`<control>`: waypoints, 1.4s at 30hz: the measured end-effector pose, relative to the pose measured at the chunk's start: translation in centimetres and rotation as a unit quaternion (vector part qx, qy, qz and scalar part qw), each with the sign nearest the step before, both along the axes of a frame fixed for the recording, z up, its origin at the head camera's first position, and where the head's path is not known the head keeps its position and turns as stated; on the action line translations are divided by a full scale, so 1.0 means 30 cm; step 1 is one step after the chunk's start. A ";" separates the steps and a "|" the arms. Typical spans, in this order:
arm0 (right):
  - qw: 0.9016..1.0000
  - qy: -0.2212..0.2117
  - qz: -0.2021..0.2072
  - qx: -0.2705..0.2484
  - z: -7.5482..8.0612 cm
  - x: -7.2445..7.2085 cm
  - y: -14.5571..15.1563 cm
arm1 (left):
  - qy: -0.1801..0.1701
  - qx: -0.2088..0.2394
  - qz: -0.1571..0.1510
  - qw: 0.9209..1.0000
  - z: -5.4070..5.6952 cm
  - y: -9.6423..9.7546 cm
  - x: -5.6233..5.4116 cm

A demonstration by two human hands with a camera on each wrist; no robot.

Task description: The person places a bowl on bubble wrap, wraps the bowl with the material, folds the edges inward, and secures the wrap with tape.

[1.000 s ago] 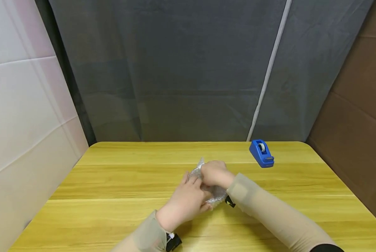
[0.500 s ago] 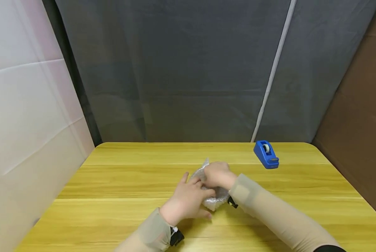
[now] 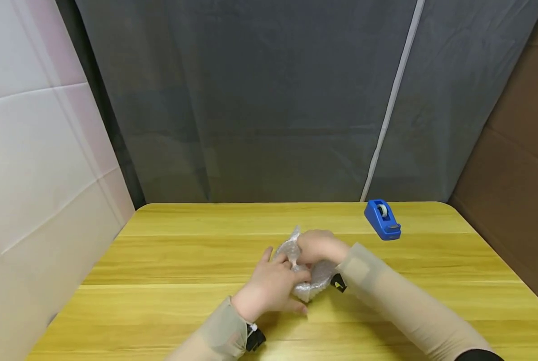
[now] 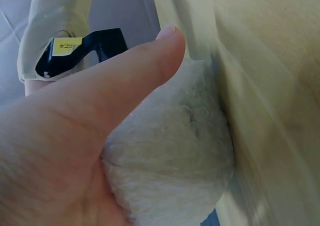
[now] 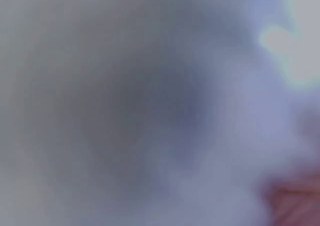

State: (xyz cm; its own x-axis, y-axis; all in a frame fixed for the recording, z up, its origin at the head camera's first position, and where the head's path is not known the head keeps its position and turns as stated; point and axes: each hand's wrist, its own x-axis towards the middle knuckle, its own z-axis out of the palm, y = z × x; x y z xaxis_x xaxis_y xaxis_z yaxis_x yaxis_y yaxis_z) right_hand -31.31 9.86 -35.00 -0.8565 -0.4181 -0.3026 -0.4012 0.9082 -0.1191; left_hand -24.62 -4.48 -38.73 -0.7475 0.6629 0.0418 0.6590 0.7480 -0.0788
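Observation:
A bundle of clear bubble wrap (image 3: 311,291) lies on the table between both hands, with one pointed corner standing up at its far side. In the left wrist view the bubble wrap (image 4: 172,151) looks rounded and layered; whatever may be inside is hidden. My left hand (image 3: 273,288) rests on the near left side of the wrap with its fingers spread and its thumb held out straight. From the far right, my right hand (image 3: 318,246) bends down over the wrap and grips it with curled fingers, their tips hidden. The right wrist view is a grey blur.
A blue tape dispenser (image 3: 382,220) with a roll of tape stands at the back right of the wooden table (image 3: 161,255). A dark grey curtain (image 3: 260,100) hangs behind the table, a white panel (image 3: 39,150) at the left and a brown one (image 3: 517,150) at the right.
My left hand's fingers have spread and its thumb has moved out from the wrap. The right hand has shifted slightly to the right on the wrap. The head view has turned a little.

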 end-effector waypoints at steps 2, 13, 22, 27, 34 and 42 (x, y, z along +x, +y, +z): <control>1.000 -0.004 0.003 -0.009 0.006 0.005 0.008 | -0.002 -0.003 0.002 1.000 0.000 -0.001 0.002; 0.996 0.048 0.010 0.069 -0.008 0.019 -0.001 | -0.006 0.003 0.002 1.000 0.010 0.003 0.006; 0.974 0.113 0.019 0.193 -0.036 0.041 -0.038 | -0.007 0.000 0.005 1.000 0.017 0.003 0.010; 0.979 0.123 0.042 0.158 -0.037 0.045 -0.011 | 0.001 -0.004 -0.001 1.000 0.011 0.002 0.008; 0.982 0.118 0.065 0.134 -0.029 0.050 0.016 | 0.003 -0.007 0.007 1.000 0.006 0.003 0.011; 0.971 0.175 0.067 0.147 -0.065 0.046 -0.033 | -0.010 0.015 0.017 1.000 0.005 -0.028 0.018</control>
